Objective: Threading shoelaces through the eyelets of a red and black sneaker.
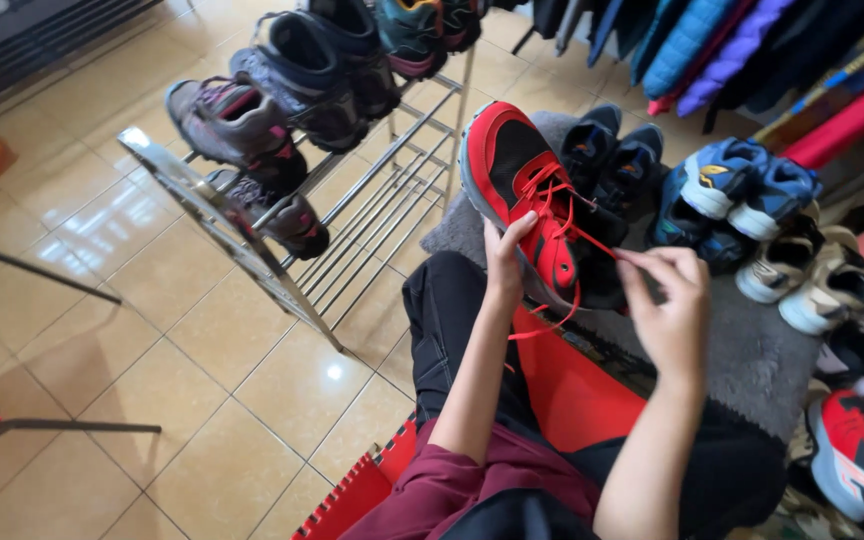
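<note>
Red and black, the shoe (527,190) rests on the person's knee, toe pointing away and its red laces (564,225) loose across the tongue. The left hand (505,262) grips the shoe from the near side, thumb up against the upper and fingers (514,232) closed on its edge. The right hand (670,305) sits just to the right of the shoe, its thumb and forefinger pinched together on one end of a lace, the strand running taut from the eyelets to the fingertips. Another lace end hangs down in a loop below the shoe, over the black trouser leg (447,320).

Left of the knee stands a metal shoe rack (272,255), tilted, with grey and dark blue hiking shoes (252,130) on its rails. Beyond the red shoe lies a grey mat (762,350) carrying a row of other shoes: dark blue ones (612,155) right behind it, then blue and white trainers (742,180), then white and beige ones (802,270). A red and grey shoe (857,450) lies at the lower right edge. Padded jackets (702,40) in blue and purple hang along the top right. The floor (152,330) is glossy tan tile.
</note>
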